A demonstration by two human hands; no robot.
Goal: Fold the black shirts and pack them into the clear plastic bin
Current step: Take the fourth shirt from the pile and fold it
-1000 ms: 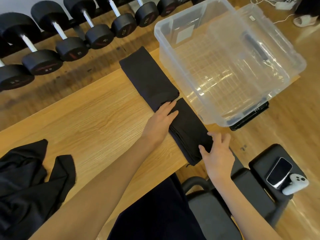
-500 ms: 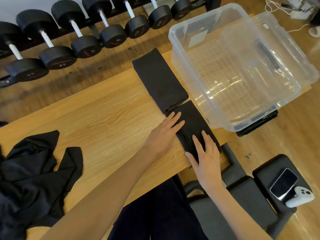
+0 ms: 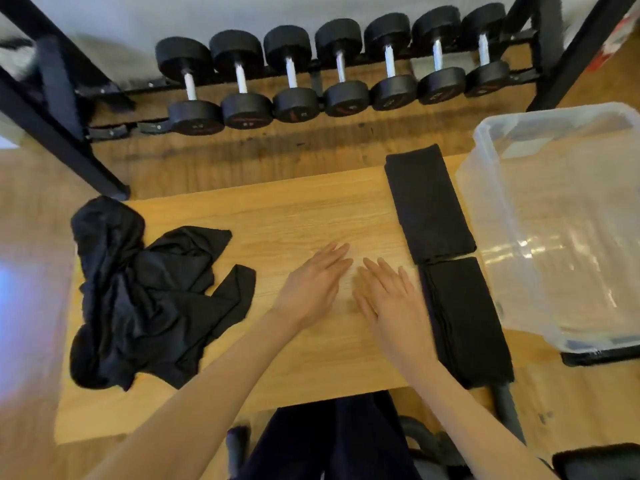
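Two folded shirts [image 3: 446, 258] beside clear bin [image 3: 485, 216]; nothing visible inside; both hands' grip wide.

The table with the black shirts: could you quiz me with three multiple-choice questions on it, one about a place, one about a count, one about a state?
1. Where does the unfolded heap of shirts lie?
A. inside the bin
B. at the table's left end
C. on the floor

2. How many folded shirts lie beside the clear plastic bin?
A. two
B. four
C. none

3. What are the hands doing?
A. gripping a shirt
B. lifting the bin
C. open, holding nothing

Answers:
1 B: the crumpled heap sits on the wooden table at its left end.
2 A: a far folded shirt and a near folded shirt lie end to end left of the bin.
3 C: the left hand and right hand show straight fingers over bare wood.
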